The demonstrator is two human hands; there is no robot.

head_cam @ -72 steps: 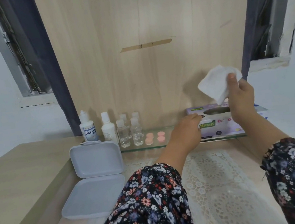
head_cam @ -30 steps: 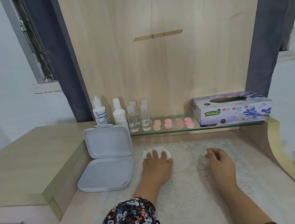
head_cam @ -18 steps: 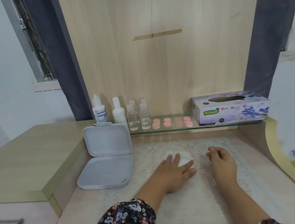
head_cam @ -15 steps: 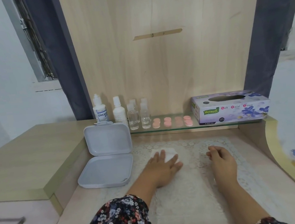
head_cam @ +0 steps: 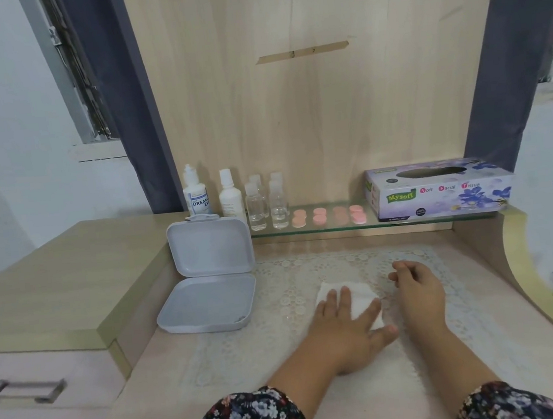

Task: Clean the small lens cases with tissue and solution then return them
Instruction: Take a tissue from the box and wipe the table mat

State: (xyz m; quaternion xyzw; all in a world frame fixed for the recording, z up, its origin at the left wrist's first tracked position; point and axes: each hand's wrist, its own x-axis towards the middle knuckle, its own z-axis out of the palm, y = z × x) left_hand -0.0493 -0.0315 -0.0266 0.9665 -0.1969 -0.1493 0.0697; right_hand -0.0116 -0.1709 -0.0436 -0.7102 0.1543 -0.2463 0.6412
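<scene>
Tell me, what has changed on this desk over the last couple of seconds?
The white folded tissue came from the right hand, raised by the box, down onto the lace mat, where the left hand now presses it flat. Pink round lens cases and bottles stayed put.

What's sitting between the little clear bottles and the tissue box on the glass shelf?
The head view shows the pink lens cases, small round ones in two rows on the glass shelf, between the clear bottles and the tissue box.
</scene>
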